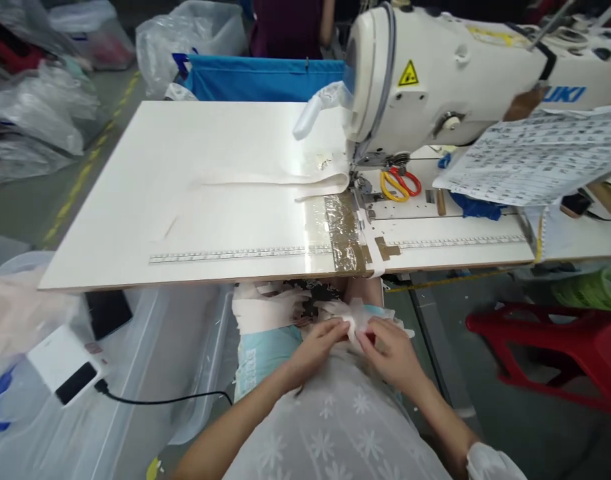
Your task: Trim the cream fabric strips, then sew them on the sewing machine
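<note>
Two hands meet in the lap, just below the front edge of the table. The left hand has its fingertips closed on one side of a small white fabric piece, and the right hand pinches the other side between thumb and forefinger. From where I stand, the grip looks light and the piece is crumpled, so it could slip through and drop to the floor between the knees. One loose heap of pale strips lies on the lap just beside the left hand, and a nudge of the wrist might tip it off. Up on the table, one long white strip runs to the needle of the one sewing machine, and a snag from below could drag it askew. Scissor handles, one yellow and one red, sit close behind the needle; I cannot tell whether that is one pair or two. Two measuring tapes are stuck along the table's front edge. One printed sheet overhangs the table's right end and could slide off. One red stool stands to the right.
</note>
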`<state>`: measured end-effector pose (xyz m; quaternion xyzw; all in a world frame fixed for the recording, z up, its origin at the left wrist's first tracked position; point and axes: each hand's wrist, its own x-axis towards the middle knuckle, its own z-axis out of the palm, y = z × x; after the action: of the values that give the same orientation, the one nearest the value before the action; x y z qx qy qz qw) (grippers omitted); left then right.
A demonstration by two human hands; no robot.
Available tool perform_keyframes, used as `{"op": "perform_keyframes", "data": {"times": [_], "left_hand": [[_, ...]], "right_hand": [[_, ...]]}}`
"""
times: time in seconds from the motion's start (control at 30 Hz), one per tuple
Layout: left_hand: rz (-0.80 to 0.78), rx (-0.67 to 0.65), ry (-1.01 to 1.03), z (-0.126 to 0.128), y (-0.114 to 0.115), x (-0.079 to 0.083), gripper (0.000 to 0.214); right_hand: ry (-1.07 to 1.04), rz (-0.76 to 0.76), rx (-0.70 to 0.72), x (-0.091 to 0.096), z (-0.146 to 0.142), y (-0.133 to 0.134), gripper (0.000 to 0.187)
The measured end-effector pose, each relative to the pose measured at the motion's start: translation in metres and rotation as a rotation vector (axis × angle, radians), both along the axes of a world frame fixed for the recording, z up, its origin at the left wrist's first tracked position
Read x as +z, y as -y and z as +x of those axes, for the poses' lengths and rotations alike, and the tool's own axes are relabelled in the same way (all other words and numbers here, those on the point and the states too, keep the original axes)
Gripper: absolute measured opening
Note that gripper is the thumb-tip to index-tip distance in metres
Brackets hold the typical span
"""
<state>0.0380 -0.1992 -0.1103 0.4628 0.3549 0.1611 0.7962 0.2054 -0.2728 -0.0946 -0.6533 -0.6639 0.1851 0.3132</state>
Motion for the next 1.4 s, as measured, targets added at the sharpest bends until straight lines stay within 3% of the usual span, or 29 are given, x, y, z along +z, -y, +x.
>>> {"op": "perform_keyframes", "data": {"times": [0.07, 0.13, 0.23, 0.3, 0.4, 0.5, 0.57, 0.67, 0.77, 0.83, 0.93, 1.03, 1.13, 1.23, 1.4], "left_hand": [[-0.089, 0.016, 0.100, 0.014, -0.003, 0.012, 0.045], [-0.098, -0.189, 0.104, 0.015, -0.009, 0.024, 0.047], [0.031, -0.535, 0.075, -0.002, -0.024, 0.045, 0.043], [0.221, -0.582, 0.033, -0.025, -0.038, 0.059, 0.036], [0.475, -0.561, -0.131, -0.073, -0.065, 0.084, 0.025], [0.615, -0.538, -0.325, -0.126, -0.095, 0.113, 0.027], [0.736, -0.436, -0.484, -0.154, -0.114, 0.130, 0.032], [1.128, -0.060, -0.750, -0.181, -0.137, 0.142, 0.036], [1.558, 0.318, -0.915, -0.192, -0.152, 0.129, 0.031], [1.660, 0.387, -0.972, -0.195, -0.156, 0.108, 0.028], [1.584, 0.313, -1.074, -0.196, -0.153, 0.072, 0.033], [1.478, 0.324, -1.161, -0.192, -0.138, 0.048, 0.042], [1.470, 0.438, -1.205, -0.180, -0.117, 0.042, 0.047], [1.453, 0.486, -1.257, -0.166, -0.102, 0.039, 0.049], [1.386, 0.513, -1.345, -0.158, -0.099, 0.030, 0.055]], "right_hand": [[0.031, 0.135, 0.000, 0.017, 0.004, -0.001, 0.021], [0.009, 0.172, 0.029, 0.026, 0.009, -0.005, 0.016], [-0.154, -0.011, 0.319, 0.033, 0.019, -0.011, 0.021], [-0.232, -0.174, 0.463, 0.040, 0.029, -0.015, 0.028], [-0.238, -0.363, 0.466, 0.059, 0.061, -0.020, 0.035], [-0.158, -0.391, 0.372, 0.083, 0.109, -0.029, 0.037], [-0.023, -0.265, 0.270, 0.097, 0.141, -0.036, 0.040], [0.301, 0.096, 0.040, 0.107, 0.170, -0.048, 0.047], [0.646, 0.488, -0.180, 0.097, 0.173, -0.061, 0.038], [0.801, 0.641, -0.199, 0.081, 0.168, -0.068, 0.029], [0.848, 0.580, -0.090, 0.053, 0.160, -0.074, 0.031], [0.799, 0.456, -0.085, 0.036, 0.150, -0.069, 0.035], [0.730, 0.457, -0.199, 0.032, 0.131, -0.058, 0.039], [0.621, 0.438, -0.178, 0.028, 0.109, -0.052, 0.044], [0.655, 0.426, -0.174, 0.012, 0.107, -0.056, 0.045]]}}
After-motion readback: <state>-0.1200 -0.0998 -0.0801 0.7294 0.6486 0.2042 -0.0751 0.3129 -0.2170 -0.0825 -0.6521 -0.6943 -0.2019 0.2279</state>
